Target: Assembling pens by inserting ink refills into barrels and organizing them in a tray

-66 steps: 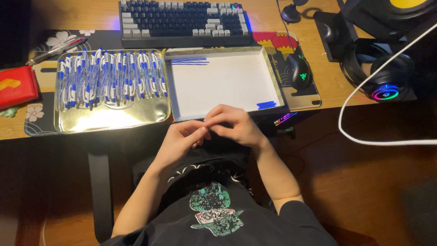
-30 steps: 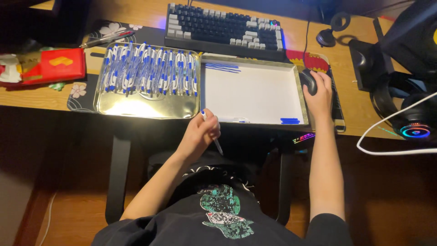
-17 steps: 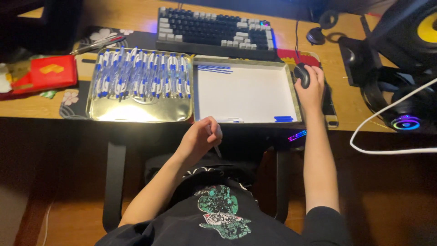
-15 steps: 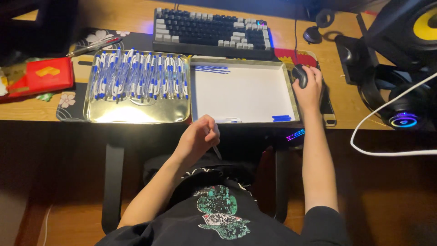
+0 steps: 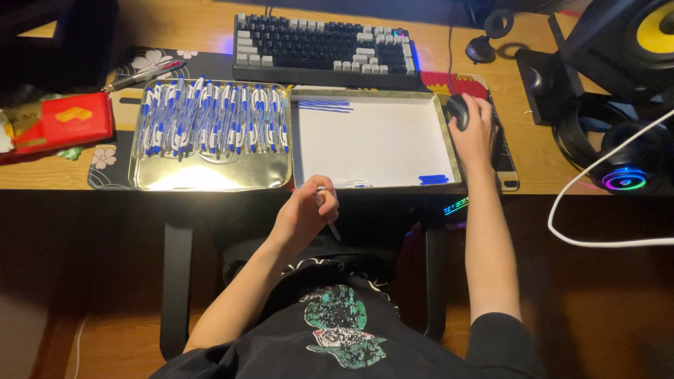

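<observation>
At six o'clock of the white tray, my left hand is clamped on a pen. My right hand, at three o'clock, cups the mouse.

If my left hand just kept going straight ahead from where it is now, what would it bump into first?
Probably the near rim of the white tray. The left hand, holding a pen, sits just short of it, though the height is hard to judge.
</observation>
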